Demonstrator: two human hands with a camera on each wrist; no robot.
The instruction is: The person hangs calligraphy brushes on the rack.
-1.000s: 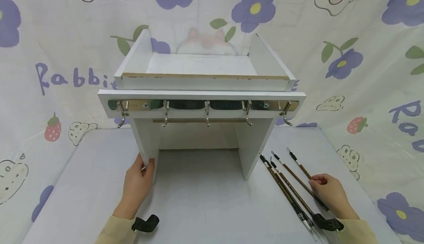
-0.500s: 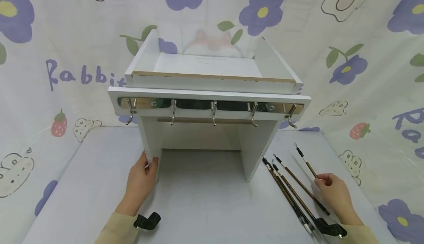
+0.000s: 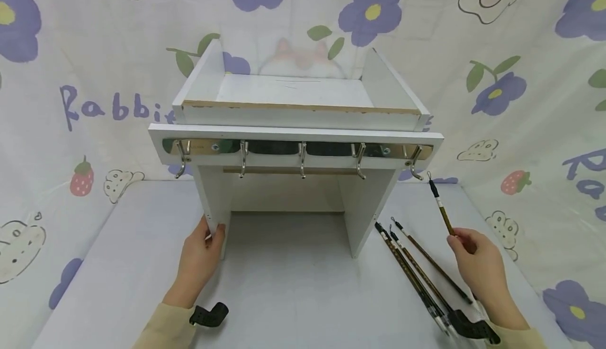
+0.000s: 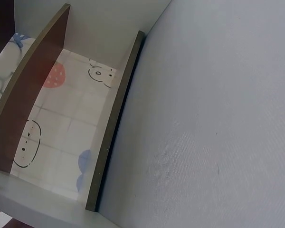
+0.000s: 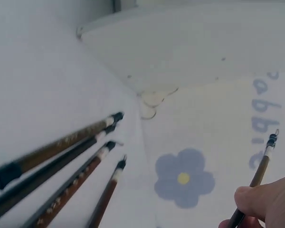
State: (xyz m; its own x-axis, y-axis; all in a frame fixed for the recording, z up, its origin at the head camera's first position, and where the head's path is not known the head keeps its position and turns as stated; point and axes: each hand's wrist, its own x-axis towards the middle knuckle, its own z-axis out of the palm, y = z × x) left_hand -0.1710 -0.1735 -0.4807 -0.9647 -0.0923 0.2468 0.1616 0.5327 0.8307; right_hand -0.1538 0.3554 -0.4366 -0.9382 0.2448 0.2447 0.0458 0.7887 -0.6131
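A white shelf rack [image 3: 293, 120] stands in the middle of the head view, with a metal strip of several hooks [image 3: 302, 160] along its front. My left hand [image 3: 196, 265] grips the lower front edge of its left side panel [image 3: 208, 196]; only bits of those fingers show in the left wrist view. Between thumb and fingers, my right hand [image 3: 485, 272] pinches a calligraphy brush [image 3: 441, 209], held off the table with its loop end up, below the rightmost hook. In the right wrist view that brush [image 5: 260, 171] leans upward; its lower part is hidden by the hand.
Several more calligraphy brushes [image 3: 402, 263] lie on the white table [image 3: 289, 296] between the rack and my right hand, loop ends away from me. A printed cloth [image 3: 478, 101] hangs behind and at both sides. Each wrist carries a black camera mount [image 3: 208, 315].
My right hand has lifted the brush from the table, raising its loop end up and away toward the rightmost hook. My left hand keeps its grip on the rack; the head view has shifted slightly.
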